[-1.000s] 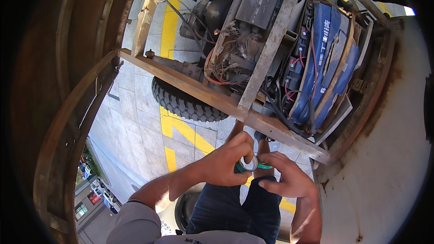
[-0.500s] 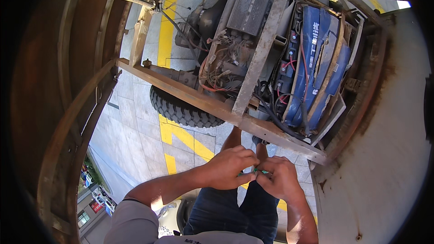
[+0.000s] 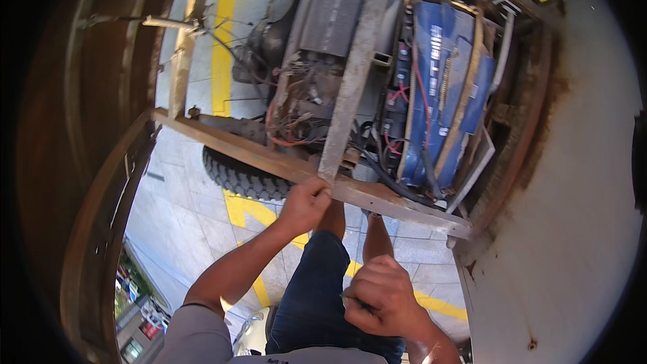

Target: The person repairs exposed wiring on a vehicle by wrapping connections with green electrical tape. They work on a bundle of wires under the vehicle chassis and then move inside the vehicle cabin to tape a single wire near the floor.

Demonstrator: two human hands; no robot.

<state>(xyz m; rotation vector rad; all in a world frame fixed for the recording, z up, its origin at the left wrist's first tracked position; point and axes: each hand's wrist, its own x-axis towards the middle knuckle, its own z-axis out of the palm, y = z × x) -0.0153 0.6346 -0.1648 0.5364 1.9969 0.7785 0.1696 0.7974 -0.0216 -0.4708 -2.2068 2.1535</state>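
Head view: two bare hands are recorded, one at the metal frame and one held lower, apart from it. The left hand [image 3: 306, 207] is placed at the frame rail [image 3: 404, 209], just where it is met by the crossbar [image 3: 357, 74]; its fingers are curled in nearly to a fist. Whether anything is pinched within them cannot be told, and light contact with the rail cannot be separated from overlap. The right hand [image 3: 384, 296] is held in front of the dark shorts [image 3: 306, 290], back uppermost, fingers closed around a small green item [image 3: 345, 298]. Only a sliver of this item is exposed, at the left side of the fist; its shape is hidden by the fingers. Beyond the rail, right of the crossbar, a blue cover [image 3: 455, 61] is seen, bordered on its left by black batteries [image 3: 392, 111] to which red leads are joined. Left of the crossbar, a grey finned box [image 3: 331, 17] is noted, with a tangle of wires [image 3: 310, 101] below it. A knobbed black tyre [image 3: 232, 174] is partly covered by the rail. The scene is flanked by a rusty brown panel [image 3: 54, 128] at left and a pale grey panel [image 3: 559, 195] at right.
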